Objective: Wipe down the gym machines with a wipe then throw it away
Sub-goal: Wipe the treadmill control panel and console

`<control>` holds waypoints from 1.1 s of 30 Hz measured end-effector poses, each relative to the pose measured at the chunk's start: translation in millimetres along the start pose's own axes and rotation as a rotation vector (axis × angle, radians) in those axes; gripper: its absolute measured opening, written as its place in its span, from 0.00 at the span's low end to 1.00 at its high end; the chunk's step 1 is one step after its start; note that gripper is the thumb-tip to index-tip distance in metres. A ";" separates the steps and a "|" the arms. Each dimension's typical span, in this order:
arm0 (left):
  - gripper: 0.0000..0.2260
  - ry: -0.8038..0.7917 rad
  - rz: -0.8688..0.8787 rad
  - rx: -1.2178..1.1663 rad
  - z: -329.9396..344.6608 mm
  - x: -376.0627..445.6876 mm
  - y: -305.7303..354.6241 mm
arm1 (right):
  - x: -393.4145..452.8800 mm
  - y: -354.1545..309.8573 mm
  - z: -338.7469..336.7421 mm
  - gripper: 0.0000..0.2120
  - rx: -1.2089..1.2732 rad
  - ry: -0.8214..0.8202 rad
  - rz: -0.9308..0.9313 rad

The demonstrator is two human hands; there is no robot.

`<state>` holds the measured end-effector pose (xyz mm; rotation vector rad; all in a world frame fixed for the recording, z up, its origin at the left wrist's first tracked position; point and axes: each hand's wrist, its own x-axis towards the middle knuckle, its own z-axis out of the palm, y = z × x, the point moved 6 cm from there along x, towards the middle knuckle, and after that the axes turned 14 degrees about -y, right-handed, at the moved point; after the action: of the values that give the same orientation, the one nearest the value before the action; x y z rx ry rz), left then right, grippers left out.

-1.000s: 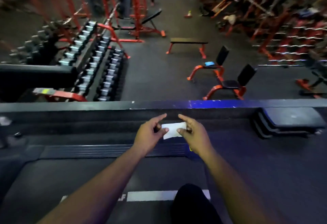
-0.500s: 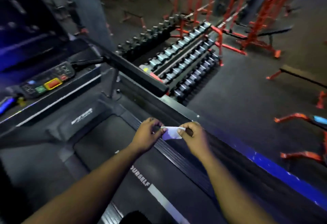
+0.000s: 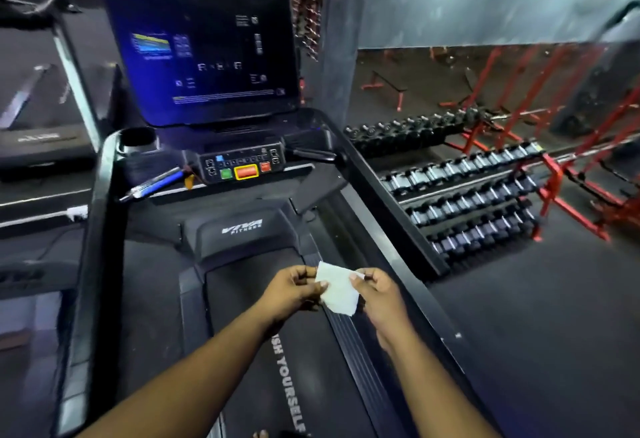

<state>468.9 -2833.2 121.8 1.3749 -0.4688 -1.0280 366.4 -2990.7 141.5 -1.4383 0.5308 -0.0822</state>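
Your left hand (image 3: pixel 292 290) and right hand (image 3: pixel 379 294) pinching opposite edges of the white wipe (image 3: pixel 337 288) at lower centre (held above the belt), treadmill (image 3: pixel 242 316) beneath, lit console screen (image 3: pixel 204 46) upper left, dumbbell rack (image 3: pixel 474 191) at right.

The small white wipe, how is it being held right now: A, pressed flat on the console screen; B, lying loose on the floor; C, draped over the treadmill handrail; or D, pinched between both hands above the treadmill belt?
D: the small white wipe is pinched by the left hand and the right hand, above the black treadmill belt.
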 end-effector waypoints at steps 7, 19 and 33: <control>0.05 0.112 0.032 0.189 -109.6 25.0 26.0 | 99.7 -26.5 74.8 0.15 -0.191 -0.230 0.000; 0.07 0.402 -0.022 0.513 -262.2 25.6 53.7 | 253.5 -47.4 217.1 0.07 -0.813 -0.635 -0.153; 0.15 0.827 -0.296 0.882 -412.9 -19.4 60.5 | 371.2 -89.9 397.2 0.19 -1.074 -1.036 -0.361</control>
<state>807.1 -2588.6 103.4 2.5467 -0.0661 -0.3611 873.5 -2775.4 132.2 -2.3116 -0.6673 0.7328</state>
